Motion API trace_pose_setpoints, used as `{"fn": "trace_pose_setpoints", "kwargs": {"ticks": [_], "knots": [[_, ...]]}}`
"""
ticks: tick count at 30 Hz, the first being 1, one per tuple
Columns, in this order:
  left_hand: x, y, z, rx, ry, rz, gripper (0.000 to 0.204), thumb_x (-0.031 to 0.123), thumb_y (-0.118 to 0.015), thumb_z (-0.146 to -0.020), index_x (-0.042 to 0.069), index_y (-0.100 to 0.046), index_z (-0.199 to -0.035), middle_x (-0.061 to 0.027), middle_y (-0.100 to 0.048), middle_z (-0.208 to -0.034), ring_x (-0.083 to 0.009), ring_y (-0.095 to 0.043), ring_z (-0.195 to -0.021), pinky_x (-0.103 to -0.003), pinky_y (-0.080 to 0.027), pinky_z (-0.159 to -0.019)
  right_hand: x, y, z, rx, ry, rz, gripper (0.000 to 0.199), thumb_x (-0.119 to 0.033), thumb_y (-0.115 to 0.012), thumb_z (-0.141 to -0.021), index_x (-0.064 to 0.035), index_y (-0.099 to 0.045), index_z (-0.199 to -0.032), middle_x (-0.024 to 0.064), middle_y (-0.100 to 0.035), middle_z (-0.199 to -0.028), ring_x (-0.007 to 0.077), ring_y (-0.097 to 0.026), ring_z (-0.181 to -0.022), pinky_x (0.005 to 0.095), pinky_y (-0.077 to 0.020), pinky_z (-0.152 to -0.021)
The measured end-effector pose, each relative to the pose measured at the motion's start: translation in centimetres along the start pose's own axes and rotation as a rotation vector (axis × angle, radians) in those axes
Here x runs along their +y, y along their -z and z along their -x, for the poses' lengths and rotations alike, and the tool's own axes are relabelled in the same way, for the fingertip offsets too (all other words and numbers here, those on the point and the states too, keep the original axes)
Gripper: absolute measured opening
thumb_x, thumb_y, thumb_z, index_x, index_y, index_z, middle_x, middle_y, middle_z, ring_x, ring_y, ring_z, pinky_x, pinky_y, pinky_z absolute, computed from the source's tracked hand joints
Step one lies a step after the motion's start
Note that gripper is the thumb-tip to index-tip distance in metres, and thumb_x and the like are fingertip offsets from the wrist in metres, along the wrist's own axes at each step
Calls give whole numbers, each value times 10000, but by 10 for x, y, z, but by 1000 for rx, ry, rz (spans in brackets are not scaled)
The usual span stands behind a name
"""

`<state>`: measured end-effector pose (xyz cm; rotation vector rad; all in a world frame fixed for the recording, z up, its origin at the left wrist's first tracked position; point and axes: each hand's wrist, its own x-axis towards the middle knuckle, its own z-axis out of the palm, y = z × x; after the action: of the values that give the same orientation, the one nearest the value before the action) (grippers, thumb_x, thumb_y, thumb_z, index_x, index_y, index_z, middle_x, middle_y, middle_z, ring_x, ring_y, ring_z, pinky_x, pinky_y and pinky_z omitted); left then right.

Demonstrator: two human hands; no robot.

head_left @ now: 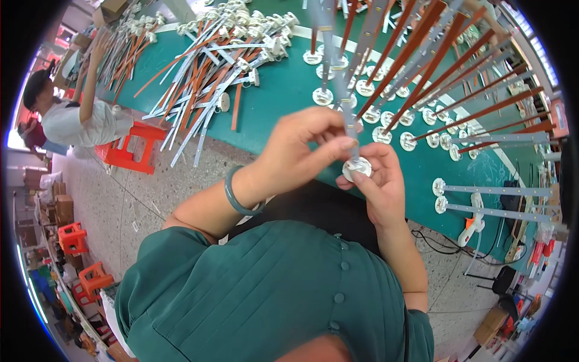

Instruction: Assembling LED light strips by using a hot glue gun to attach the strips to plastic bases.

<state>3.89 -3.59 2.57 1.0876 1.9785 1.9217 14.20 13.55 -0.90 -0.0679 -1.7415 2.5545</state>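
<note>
Above the table's near edge, both hands hold one long, pale LED strip (pixel 341 75) with a round white base (pixel 357 169) at its lower end. My left hand (pixel 295 148) pinches the strip just above the base, thumb and fingers closed. Fingers of my right hand (pixel 386 187) grip the white base from the right, its thumb on the rim. Beyond the hands, several similar strips stand upright on round white bases (pixel 365 88), some showing brown-red sides. Two more LED strips (pixel 497 190) lie flat at the right with their bases toward me.
A heap of loose strips (pixel 211 78) with white ends covers the green table's (pixel 271 90) left part. A white glue gun (pixel 473 223) with an orange trigger lies near the right edge, cables close by. Another person (pixel 78 114) is at the far left by a red stool (pixel 136 148).
</note>
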Motion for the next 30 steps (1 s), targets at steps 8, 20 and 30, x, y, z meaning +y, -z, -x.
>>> {"fn": "trace_pose_setpoints", "kwargs": {"ticks": [8, 20, 30], "knots": [[-16, 85, 13, 239, 55, -150, 359, 16, -613, -899, -10, -562, -1253, -76, -605, -1064, -107, -608, -865, -248, -506, -765, 12, 15, -4, 45, -91, -65, 270, -51, -570, -892, -20, -450, -1131, 273, -615, -1141, 230, -698, -786, 318, -590, -677], [-32, 12, 6, -296, -33, 253, 150, -26, -608, -900, -41, -605, -1048, -104, -589, -1032, -172, -646, -904, -287, -551, -741, 4, 7, 1, -67, -169, -27, 255, -18, -570, -899, 26, -526, -1147, 164, -648, -1032, 256, -697, -868, 325, -599, -720], [-28, 2, 4, -216, -80, 240, 114, -9, -568, -930, -32, -570, -1041, -118, -578, -1030, -162, -627, -901, -281, -555, -737, 10, 11, 7, -13, 233, 126, 231, 77, -643, -843, 36, -585, -1063, 159, -553, -1222, 154, -627, -996, 262, -527, -833]]}}
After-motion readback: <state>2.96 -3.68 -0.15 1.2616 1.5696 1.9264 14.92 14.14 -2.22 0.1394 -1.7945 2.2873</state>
